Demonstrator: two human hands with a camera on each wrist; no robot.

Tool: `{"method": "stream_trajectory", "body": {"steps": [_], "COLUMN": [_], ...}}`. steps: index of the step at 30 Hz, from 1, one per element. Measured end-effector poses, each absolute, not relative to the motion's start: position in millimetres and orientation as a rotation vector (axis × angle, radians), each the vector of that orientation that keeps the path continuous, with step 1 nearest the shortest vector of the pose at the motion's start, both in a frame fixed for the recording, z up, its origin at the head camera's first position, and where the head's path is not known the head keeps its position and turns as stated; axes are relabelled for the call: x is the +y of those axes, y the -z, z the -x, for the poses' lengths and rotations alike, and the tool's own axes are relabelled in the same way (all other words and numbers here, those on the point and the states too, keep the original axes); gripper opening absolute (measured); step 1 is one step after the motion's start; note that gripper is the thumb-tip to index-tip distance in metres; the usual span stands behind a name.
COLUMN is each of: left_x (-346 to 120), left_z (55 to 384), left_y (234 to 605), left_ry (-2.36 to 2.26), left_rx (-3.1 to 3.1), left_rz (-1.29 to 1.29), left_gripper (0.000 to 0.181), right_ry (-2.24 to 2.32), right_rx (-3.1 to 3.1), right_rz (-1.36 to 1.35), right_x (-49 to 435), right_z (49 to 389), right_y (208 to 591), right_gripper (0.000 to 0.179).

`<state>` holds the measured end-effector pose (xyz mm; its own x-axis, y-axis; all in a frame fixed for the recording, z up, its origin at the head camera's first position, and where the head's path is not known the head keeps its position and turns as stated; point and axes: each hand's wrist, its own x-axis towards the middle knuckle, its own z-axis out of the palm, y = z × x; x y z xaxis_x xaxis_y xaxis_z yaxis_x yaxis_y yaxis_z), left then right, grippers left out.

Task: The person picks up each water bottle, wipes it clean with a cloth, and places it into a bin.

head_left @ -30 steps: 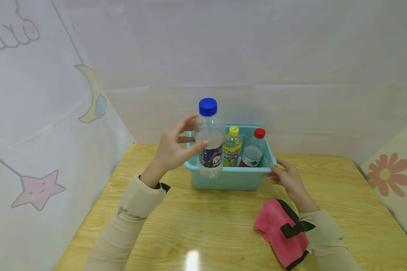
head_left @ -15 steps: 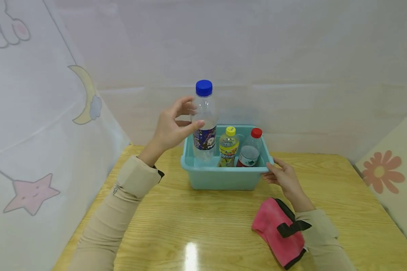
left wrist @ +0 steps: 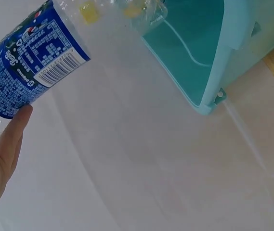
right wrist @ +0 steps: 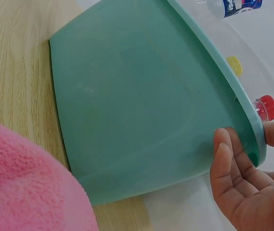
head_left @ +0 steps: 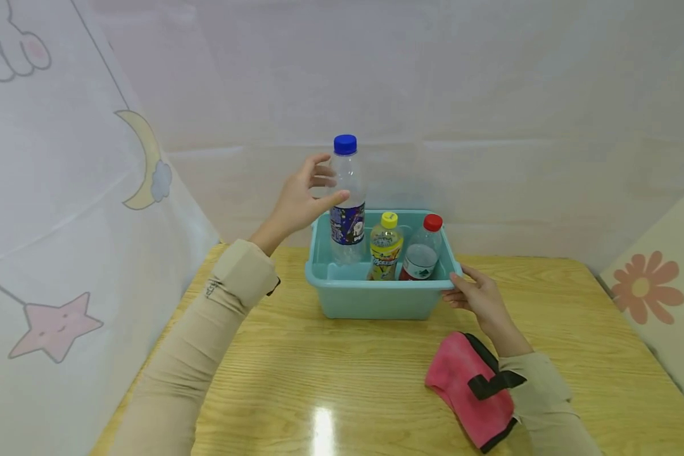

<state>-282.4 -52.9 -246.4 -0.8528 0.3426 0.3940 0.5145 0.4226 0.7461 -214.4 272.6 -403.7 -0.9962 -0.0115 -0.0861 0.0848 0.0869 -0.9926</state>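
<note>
My left hand (head_left: 303, 197) grips a clear plastic bottle (head_left: 348, 223) with a blue cap and a dark blue label. It is upright over the left part of a teal plastic bin (head_left: 376, 303), its lower end below the far rim in the head view. In the left wrist view the bottle's label (left wrist: 31, 60) shows with a fingertip against it. My right hand (head_left: 481, 303) pinches the bin's front right corner, thumb at the rim and fingers beneath. Inside the bin stand a yellow-capped bottle (head_left: 385, 253) and a leaning red-capped bottle (head_left: 422, 253).
A pink cloth (head_left: 470, 386) with black trim lies on the wooden table (head_left: 296, 380), beside my right wrist. White sheeting (head_left: 462, 126) hangs behind the table, with printed sheets at left and right.
My left hand has raised the blue-capped bottle and taken it from in front of the bin to over its left part. My right hand stays at the bin's corner.
</note>
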Motion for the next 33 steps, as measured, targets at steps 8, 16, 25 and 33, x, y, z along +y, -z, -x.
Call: {"method": "stream_trajectory", "body": {"steps": [8, 16, 25, 33], "left_x": [-54, -56, -51, -40], "left_z": [307, 324, 338, 342], "left_y": [249, 253, 264, 276], "left_ry": [1.513, 1.640, 1.617, 1.620], "left_rx": [-2.637, -2.717, -2.821, -2.911], "left_rz": [0.675, 0.587, 0.478, 0.387], "left_gripper": [0.076, 0.075, 0.067, 0.070], "right_ry": [2.082, 2.074, 2.065, 2.058], "right_rx": [2.253, 2.258, 2.266, 2.268], "right_rz": [-0.069, -0.077, -0.059, -0.061], "right_x": [271, 270, 271, 270], "right_z": [215, 215, 217, 217], "right_y": [405, 404, 404, 404], "right_gripper": [0.064, 0.064, 0.064, 0.065]}}
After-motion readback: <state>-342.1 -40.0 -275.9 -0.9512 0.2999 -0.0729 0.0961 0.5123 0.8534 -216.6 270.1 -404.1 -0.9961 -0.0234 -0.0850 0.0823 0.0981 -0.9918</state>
